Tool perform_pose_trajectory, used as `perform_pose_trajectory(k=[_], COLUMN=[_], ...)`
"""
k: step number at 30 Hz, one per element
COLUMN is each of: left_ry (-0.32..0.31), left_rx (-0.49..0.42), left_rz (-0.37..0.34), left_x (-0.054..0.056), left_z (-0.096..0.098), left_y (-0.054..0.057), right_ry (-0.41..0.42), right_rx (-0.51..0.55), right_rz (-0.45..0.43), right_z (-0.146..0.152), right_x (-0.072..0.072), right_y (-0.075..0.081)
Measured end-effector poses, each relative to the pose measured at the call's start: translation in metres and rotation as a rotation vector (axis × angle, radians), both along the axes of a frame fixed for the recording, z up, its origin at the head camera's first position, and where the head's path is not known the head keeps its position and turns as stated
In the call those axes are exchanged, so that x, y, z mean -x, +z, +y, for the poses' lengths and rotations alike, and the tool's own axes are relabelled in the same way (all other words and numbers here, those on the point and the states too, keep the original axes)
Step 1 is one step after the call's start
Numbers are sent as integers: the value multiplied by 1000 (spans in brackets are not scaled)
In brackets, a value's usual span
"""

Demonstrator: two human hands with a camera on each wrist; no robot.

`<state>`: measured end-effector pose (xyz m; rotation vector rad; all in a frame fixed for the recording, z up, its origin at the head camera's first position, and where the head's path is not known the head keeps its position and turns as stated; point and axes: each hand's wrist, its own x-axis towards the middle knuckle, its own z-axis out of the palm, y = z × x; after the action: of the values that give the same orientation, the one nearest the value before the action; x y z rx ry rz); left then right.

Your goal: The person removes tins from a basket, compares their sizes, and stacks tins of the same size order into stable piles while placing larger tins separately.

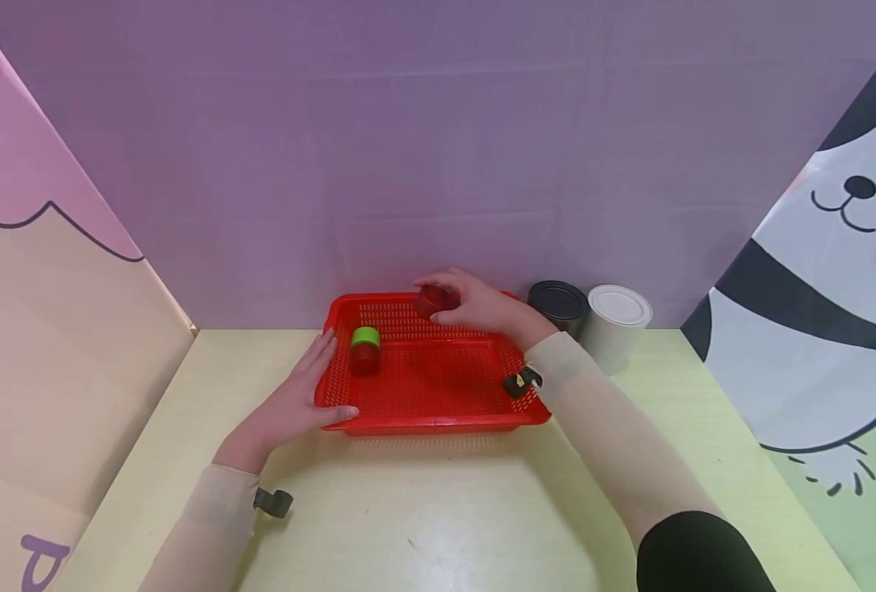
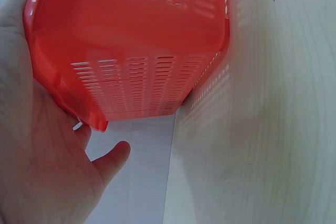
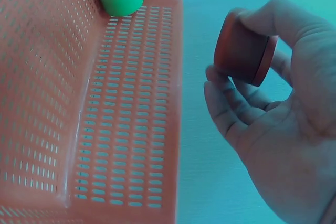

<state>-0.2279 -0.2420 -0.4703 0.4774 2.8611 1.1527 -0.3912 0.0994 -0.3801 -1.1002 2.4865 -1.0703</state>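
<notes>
A red plastic basket (image 1: 438, 423) with slotted walls sits on the table. My left hand (image 1: 293, 407) rests on its near left corner, fingers straight along the left side and thumb on the front rim. In the left wrist view the palm (image 2: 42, 166) lies against the outside of the rim. Above the basket's back wall, my right hand (image 1: 485, 308) pinches a small dark red jar (image 3: 244, 51) between thumb and fingers, tilted. Inside the basket, at the left, lies a dark red jar (image 1: 364, 359) with a bright green lid (image 1: 366, 335).
Right of the basket stand a black-lidded canister (image 1: 558, 302) and a white canister (image 1: 615, 329), side by side near the back wall. A purple backdrop (image 1: 438, 164) closes off the rear. The pale wooden table (image 1: 438, 510) extends in front of the basket.
</notes>
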Motion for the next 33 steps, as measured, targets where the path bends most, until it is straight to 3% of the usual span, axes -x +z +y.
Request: perform_pose_trajectory(k=[10, 17, 26, 33], left_ry=[-2, 2, 4, 9], left_rx=[-12, -5, -15, -18], left_rz=[1, 9, 0, 1], left_x=[2, 4, 5, 5], left_z=[0, 1, 0, 0], left_y=[0, -1, 0, 0], right_ry=[-35, -26, -75, -173], right_rx=[-28, -34, 13, 36], right_rz=[51, 143, 139, 135], right_z=[18, 32, 54, 68], right_x=[-14, -22, -32, -41], right_y=[10, 9, 9, 7])
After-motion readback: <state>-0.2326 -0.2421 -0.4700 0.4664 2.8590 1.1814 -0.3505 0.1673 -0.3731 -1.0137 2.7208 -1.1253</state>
